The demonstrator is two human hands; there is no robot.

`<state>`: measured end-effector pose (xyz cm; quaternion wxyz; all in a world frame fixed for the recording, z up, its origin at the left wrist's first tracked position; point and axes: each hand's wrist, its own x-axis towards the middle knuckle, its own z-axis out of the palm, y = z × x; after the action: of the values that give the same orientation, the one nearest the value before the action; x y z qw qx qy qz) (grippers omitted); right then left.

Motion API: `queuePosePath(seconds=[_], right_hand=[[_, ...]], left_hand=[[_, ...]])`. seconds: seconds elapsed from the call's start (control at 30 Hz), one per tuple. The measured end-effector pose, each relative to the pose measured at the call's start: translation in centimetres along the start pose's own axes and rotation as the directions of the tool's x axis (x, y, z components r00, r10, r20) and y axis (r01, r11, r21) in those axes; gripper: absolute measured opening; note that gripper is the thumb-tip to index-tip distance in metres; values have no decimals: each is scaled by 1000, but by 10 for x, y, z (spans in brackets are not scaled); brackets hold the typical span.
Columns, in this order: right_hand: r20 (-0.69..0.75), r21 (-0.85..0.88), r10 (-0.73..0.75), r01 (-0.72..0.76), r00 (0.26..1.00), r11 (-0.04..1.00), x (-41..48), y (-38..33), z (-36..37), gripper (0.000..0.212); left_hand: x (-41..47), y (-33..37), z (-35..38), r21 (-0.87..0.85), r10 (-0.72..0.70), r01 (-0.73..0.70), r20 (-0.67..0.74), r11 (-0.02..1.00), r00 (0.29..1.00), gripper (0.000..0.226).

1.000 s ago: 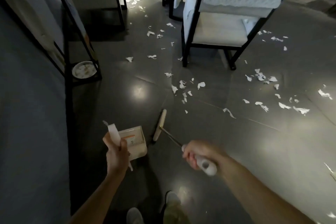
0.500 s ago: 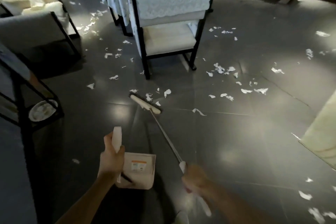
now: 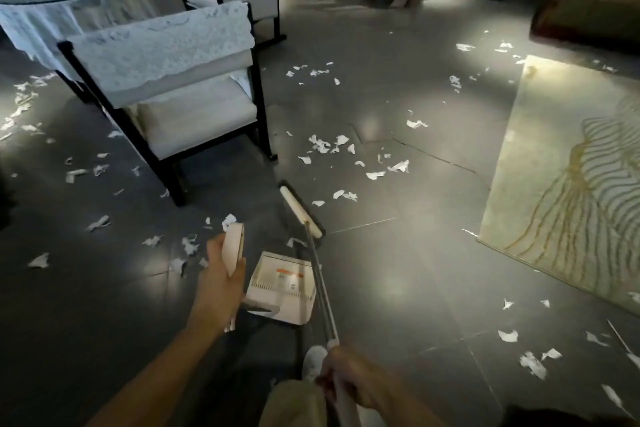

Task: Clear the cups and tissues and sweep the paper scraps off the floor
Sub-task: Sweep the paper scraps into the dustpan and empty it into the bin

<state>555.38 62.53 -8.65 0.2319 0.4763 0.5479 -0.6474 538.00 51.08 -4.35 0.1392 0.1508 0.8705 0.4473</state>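
The dark tiled floor (image 3: 415,270) fills most of your view and looks smooth and glossy, so the broom should slide easily over it. A pale rug (image 3: 554,184) lies to your right and a white cushioned chair (image 3: 194,121) stands ahead on your left, with litter on both sides of it. The broom (image 3: 299,208) reaches forward from your right side, its head down at the floor just past the chair's front leg. It looks long, stiff and light, so holding it high on the grip, as you do, gives reach but little pressure. The dustpan (image 3: 280,284) hangs low between your arms, just left of the broom's shaft. It looks like rigid plastic, light enough to carry by its upright handle (image 3: 232,246). Your left hand (image 3: 221,277) is wrapped round that handle, and your right hand (image 3: 356,381) is clenched round the pale end of the broom. The paper scraps (image 3: 320,146) are small torn white pieces strewn ahead of the broom head, left of the dustpan, under the chair and along the rug's edge. They will likely be near weightless and may flutter away from a fast stroke, so short, slow strokes would gather them best. No cups or tissues can be made out from here.
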Motion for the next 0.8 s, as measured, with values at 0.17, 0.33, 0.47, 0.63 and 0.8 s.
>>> queuePosePath(seconds=[0.17, 0.33, 0.47, 0.63, 0.8], right_hand=[[-159, 231, -57, 94, 986, 968, 59, -66, -103, 16], [-365, 48, 4, 15, 931, 999, 88, -134, -222, 18], [-404, -76, -94, 69, 910, 995, 109, -195, -305, 6], [-472, -169, -221, 159, 853, 973, 163, -274, -376, 9], [-306, 12, -265, 282, 914, 959, 209, -358, -505, 23]], left_hand=[[86, 41, 66, 19, 40, -42, 98, 999, 994, 39], [185, 104, 144, -36, 47, -40, 218, 999, 975, 45], [251, 163, 202, 1, 96, -102, 319, 995, 943, 41], [334, 233, 277, -31, 188, -187, 286, 982, 940, 39], [426, 306, 367, -25, 187, -185, 208, 982, 960, 36]])
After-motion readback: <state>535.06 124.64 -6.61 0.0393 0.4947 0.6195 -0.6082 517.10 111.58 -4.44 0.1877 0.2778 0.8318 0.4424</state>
